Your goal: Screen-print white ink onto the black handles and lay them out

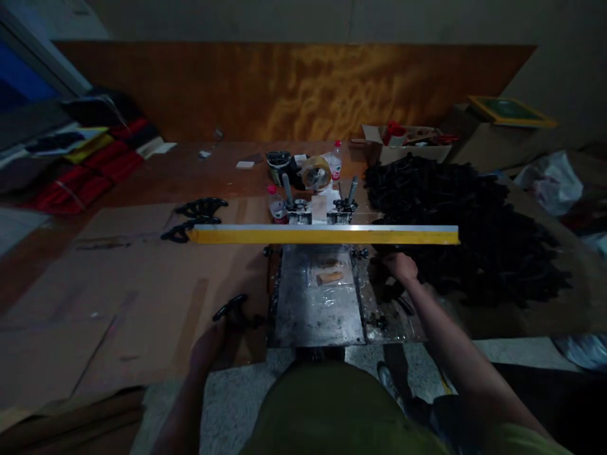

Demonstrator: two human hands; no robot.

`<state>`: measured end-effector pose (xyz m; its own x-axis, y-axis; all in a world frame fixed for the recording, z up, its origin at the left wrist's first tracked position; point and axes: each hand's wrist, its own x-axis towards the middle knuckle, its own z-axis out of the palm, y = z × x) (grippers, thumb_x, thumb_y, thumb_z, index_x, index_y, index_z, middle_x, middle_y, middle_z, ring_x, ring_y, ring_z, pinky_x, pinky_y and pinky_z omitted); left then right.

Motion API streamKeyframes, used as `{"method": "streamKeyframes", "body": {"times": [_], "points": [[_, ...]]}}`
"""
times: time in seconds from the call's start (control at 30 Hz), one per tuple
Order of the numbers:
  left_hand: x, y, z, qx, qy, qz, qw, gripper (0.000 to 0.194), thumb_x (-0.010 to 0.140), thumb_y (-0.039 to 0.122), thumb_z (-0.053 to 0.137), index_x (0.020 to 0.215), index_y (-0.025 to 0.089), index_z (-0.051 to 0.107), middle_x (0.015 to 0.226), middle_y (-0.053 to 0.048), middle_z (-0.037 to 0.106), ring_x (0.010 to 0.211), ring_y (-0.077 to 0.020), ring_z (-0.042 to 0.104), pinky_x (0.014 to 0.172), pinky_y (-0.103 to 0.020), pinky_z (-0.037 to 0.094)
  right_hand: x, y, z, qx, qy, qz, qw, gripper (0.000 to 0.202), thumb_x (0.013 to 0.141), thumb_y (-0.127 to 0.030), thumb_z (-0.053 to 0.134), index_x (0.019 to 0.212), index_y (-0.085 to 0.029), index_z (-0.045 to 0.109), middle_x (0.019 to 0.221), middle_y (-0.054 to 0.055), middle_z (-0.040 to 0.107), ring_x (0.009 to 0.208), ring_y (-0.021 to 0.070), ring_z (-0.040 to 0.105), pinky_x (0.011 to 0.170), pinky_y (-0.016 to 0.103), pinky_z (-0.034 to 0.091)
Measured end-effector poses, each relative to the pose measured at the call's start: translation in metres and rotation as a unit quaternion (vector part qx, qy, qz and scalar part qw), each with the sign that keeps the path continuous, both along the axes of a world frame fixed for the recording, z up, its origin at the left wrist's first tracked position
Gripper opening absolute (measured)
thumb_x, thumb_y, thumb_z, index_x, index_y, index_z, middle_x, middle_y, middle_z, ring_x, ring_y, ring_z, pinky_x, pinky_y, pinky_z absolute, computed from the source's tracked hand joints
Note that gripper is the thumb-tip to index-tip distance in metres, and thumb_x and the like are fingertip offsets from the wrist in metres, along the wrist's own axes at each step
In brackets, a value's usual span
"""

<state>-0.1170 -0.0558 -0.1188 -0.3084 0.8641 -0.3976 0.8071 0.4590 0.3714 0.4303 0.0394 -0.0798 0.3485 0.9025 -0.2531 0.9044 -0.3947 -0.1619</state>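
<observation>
Near the cardboard's front edge, my left hand [208, 346] is closed round a black, curved handle-like piece [232, 308]; its fingers are partly in shadow. My right hand [403, 268] is across the metal plate, closed at the near-left side of a pile of black pieces [446, 221]. What its fingers grip is too dark to make out. Between the hands lies the worn metal plate [317, 319], with a small wooden piece [329, 278] on it. Two similar black pieces [202, 206] rest on the cardboard [156, 284] at the left.
A long white-and-yellow bar [327, 236] crosses above the plate's back end. Behind it are a fixture with upright levers [288, 189], a tape roll [317, 172], a bottle [336, 161] and a tub [279, 167]. A cardboard box [412, 153] stands back right; red bundles [71, 189] lie left.
</observation>
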Motion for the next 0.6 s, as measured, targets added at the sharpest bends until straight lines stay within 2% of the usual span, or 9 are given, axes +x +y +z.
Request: {"method": "streamKeyframes", "body": {"times": [0.07,0.17,0.23,0.27,0.33,0.4,0.47,0.53,0.6], "points": [[0.003,0.008,0.014,0.025,-0.009,0.024,0.999,0.029,0.085,0.041,0.041,0.079,0.022,0.062,0.071,-0.009,0.066,0.08,-0.0289,0.067,0.068,-0.034,0.047,0.002,-0.004,0.005,0.072,0.088,0.022,0.993,0.041,0.084,-0.028,0.061,0.124,-0.024,0.065,0.111,0.009,0.072,0.099,0.025,0.068,0.081,0.033,0.053],[0.03,0.035,0.051,0.126,-0.076,0.051,0.988,0.034,0.087,0.046,0.041,0.077,0.021,0.062,0.069,-0.006,0.062,0.073,-0.0232,0.062,0.062,-0.029,0.044,-0.03,-0.008,0.009,0.157,0.165,0.166,0.96,0.044,0.083,-0.02,0.062,0.126,-0.025,0.063,0.116,0.006,0.071,0.105,0.0227,0.065,0.091,0.034,0.05],[0.063,0.062,0.083,0.22,-0.182,0.067,0.956,0.04,0.088,0.051,0.041,0.095,0.02,0.064,0.066,-0.002,0.06,0.063,-0.0173,0.058,0.059,-0.025,0.043,-0.067,-0.007,0.01,0.176,0.166,0.286,0.927,0.037,0.084,-0.015,0.06,0.119,-0.024,0.069,0.115,0.007,0.07,0.108,0.0229,0.062,0.096,0.036,0.047],[0.081,0.076,0.1,0.258,-0.259,0.065,0.929,0.046,0.089,0.055,0.039,0.108,0.019,0.062,0.062,0.001,0.057,0.056,-0.0146,0.054,0.056,-0.024,0.042,-0.087,-0.005,0.01,0.179,0.159,0.336,0.911,0.035,0.085,-0.014,0.058,0.117,-0.024,0.07,0.114,0.008,0.07,0.108,0.0229,0.061,0.096,0.037,0.046],[0.114,0.1,0.13,0.326,-0.36,0.056,0.872,0.052,0.088,0.059,0.039,0.106,0.016,0.063,0.056,0.003,0.054,0.048,-0.0115,0.048,0.05,-0.022,0.04,-0.121,-0.004,0.01,0.176,0.134,0.398,0.89,0.035,0.087,-0.013,0.056,0.118,-0.022,0.07,0.115,0.01,0.069,0.108,0.0231,0.059,0.096,0.037,0.045],[0.139,0.116,0.153,0.36,-0.408,0.033,0.838,0.05,0.087,0.058,0.042,0.095,0.015,0.066,0.051,0.002,0.052,0.045,-0.0105,0.047,0.047,-0.021,0.037,-0.143,-0.004,0.011,0.167,0.103,0.419,0.887,0.035,0.089,-0.013,0.054,0.121,-0.021,0.068,0.116,0.011,0.068,0.11,0.0238,0.058,0.097,0.038,0.045],[0.152,0.122,0.166,0.36,-0.442,0.026,0.821,0.05,0.087,0.058,0.044,0.089,0.014,0.067,0.052,0.001,0.055,0.046,-0.0109,0.049,0.045,-0.021,0.037,-0.151,-0.008,0.012,0.163,0.083,0.423,0.888,0.036,0.089,-0.014,0.055,0.122,-0.021,0.068,0.118,0.012,0.068,0.113,0.0245,0.058,0.098,0.039,0.045],[0.155,0.118,0.169,0.343,-0.473,0.035,0.811,0.053,0.087,0.061,0.043,0.095,0.014,0.068,0.062,-0.003,0.064,0.054,-0.0134,0.057,0.048,-0.023,0.042,-0.145,-0.014,0.016,0.181,0.087,0.393,0.897,0.034,0.087,-0.014,0.059,0.118,-0.022,0.07,0.119,0.01,0.069,0.115,0.0241,0.057,0.099,0.039,0.046],[0.149,0.106,0.164,0.307,-0.491,0.046,0.814,0.06,0.089,0.063,0.037,0.104,0.014,0.068,0.081,-0.007,0.072,0.068,-0.0178,0.066,0.058,-0.028,0.051,-0.126,-0.016,0.021,0.209,0.1,0.329,0.915,0.028,0.088,-0.016,0.057,0.112,-0.016,0.071,0.116,0.007,0.07,0.113,0.0201,0.059,0.097,0.032,0.048]]}}
